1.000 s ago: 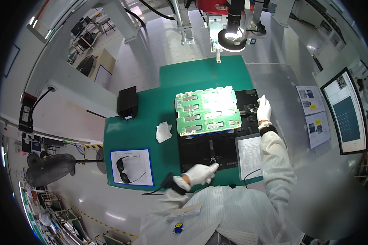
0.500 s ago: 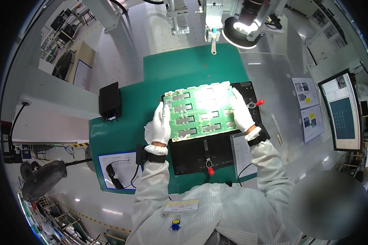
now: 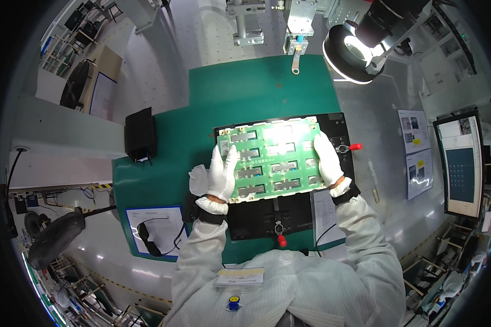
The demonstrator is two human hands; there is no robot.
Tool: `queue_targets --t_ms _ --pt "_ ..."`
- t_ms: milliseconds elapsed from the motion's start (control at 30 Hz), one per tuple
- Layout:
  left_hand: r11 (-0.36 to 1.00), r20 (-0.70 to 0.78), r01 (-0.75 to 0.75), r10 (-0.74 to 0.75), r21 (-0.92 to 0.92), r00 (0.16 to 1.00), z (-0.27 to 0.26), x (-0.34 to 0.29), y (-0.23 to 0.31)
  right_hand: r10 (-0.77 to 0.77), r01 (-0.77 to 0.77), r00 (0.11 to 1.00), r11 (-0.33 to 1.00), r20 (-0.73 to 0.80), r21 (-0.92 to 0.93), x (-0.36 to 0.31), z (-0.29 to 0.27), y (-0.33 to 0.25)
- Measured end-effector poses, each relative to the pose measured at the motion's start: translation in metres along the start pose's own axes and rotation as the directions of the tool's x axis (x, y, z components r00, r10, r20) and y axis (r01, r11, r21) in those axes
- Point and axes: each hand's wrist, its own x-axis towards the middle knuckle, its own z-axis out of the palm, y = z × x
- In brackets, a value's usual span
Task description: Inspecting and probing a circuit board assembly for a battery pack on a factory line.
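Observation:
Between my two white-gloved hands is a green circuit board panel (image 3: 262, 173) with rows of grey metal pieces and a bright glare on its upper middle. My left hand (image 3: 222, 175) grips its left edge, thumb over the face. Along the right edge my right hand (image 3: 327, 159) is closed on it, the fingertips underneath hidden. Below the panel lies a black fixture plate (image 3: 256, 224), partly covered by it. A red-handled toggle clamp (image 3: 281, 240) sits at the plate's near side, and another red-handled clamp (image 3: 354, 147) at its right.
A green mat (image 3: 172, 136) lies under the fixture. To the left are a black box (image 3: 140, 133) and dark glasses (image 3: 148, 240) on a paper sheet. A ring light (image 3: 348, 53) and metal bracket (image 3: 295, 60) hang at the far side. A monitor (image 3: 459, 163) stands right.
The panel, held in both hands, sits a little lower and farther right in the picture. The whole view has shifted, with the ring light farther right. Glare on the panel has shrunk.

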Motion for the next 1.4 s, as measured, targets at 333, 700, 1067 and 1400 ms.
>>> queue_targets --t_ms 333,700,1067,1400 --pt "0.994 0.014 -0.003 0.005 -0.107 1.0 0.0 -0.001 0.004 -0.035 0.029 0.999 0.985 -0.029 -0.17 0.007 -0.003 0.003" --pt "0.993 -0.103 0.012 0.0 0.118 0.995 -0.008 -0.008 0.026 -0.14 0.083 0.988 0.819 -0.058 -0.568 0.006 -0.013 -0.023" --pt "0.872 -0.165 -0.143 0.245 0.468 0.955 0.013 -0.018 0.05 -0.201 0.534 0.792 -0.228 0.576 -0.814 0.048 0.003 -0.09" --pt "0.842 -0.201 -0.074 0.211 0.535 0.957 0.01 -0.036 0.053 -0.186 0.568 0.774 -0.215 0.605 -0.794 0.059 0.005 -0.09"
